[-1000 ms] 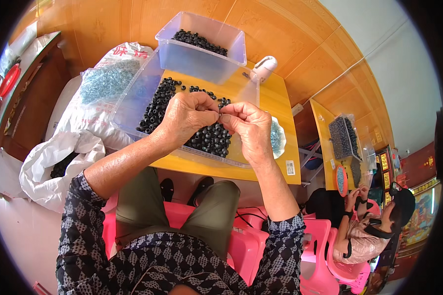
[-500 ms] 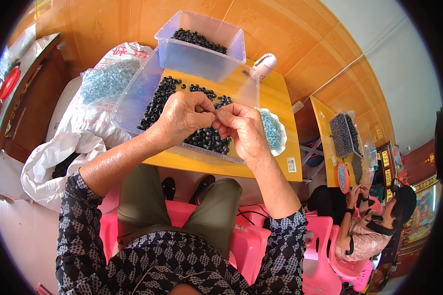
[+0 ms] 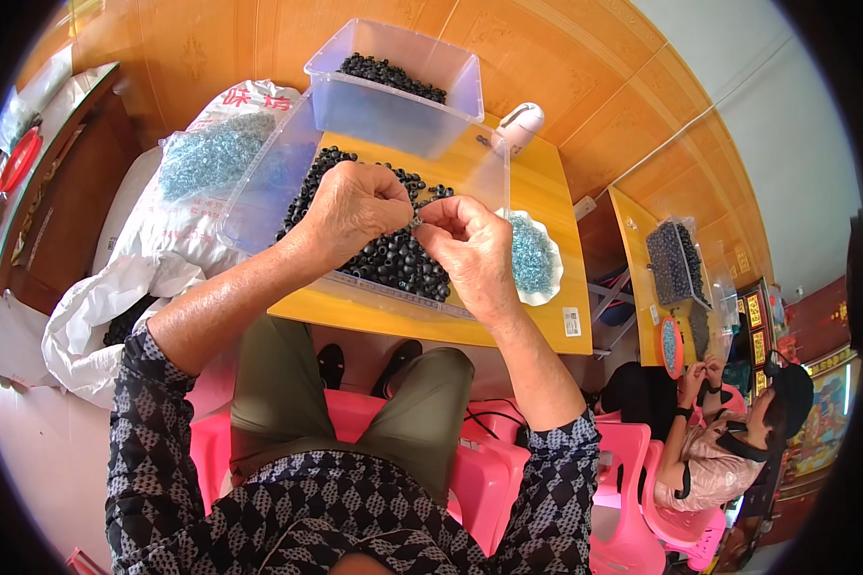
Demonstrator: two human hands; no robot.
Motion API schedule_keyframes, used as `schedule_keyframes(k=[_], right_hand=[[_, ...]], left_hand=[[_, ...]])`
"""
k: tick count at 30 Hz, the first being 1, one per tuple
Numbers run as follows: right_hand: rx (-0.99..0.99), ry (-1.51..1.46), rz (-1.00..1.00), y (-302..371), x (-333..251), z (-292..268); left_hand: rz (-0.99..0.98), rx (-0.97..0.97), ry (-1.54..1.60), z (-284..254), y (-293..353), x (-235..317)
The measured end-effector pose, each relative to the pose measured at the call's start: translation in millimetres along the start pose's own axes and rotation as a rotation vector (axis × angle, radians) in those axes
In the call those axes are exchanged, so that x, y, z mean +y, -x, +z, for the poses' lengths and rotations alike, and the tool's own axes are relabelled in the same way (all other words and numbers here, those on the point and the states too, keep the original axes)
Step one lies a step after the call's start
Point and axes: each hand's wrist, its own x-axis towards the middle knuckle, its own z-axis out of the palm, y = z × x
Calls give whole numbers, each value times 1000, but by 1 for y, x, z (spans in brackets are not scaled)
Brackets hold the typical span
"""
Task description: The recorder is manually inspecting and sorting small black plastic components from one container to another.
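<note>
My left hand and my right hand meet fingertip to fingertip over a clear shallow tray of black ring-shaped beads. Between the fingertips sits a tiny greyish piece; both hands pinch it. The tray rests on a small yellow table. A white dish of pale blue beads lies just right of my right hand.
A second clear bin with black beads sits propped on the tray's far end, a white device beside it. White sacks with blue beads stand left. Another person sits at a neighbouring table on the right, on pink chairs.
Both hands have shifted slightly left and up over the tray, still pinched together. The white dish of blue beads, partly covered by my right hand before, is now in plain view.
</note>
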Motion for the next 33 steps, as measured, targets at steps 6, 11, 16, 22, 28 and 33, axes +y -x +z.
schedule_keyframes(k=[6, 11, 16, 22, 28, 33], right_hand=[[71, 86, -111, -1, 7, -3], [31, 31, -47, -1, 2, -3], [-14, -49, 37, -4, 1, -5], [-55, -3, 31, -6, 5, -3], [-10, 54, -53, -7, 8, -1], [1, 95, -129, -4, 8, 4]], left_hand=[[-82, -6, 47, -6, 5, 14], [-220, -156, 195, -12, 5, 12], [-450, -51, 373, -6, -2, 10], [-368, -165, 241, -5, -8, 2], [-373, -125, 208, 3, -6, 2], [-405, -72, 233, 6, -5, 1]])
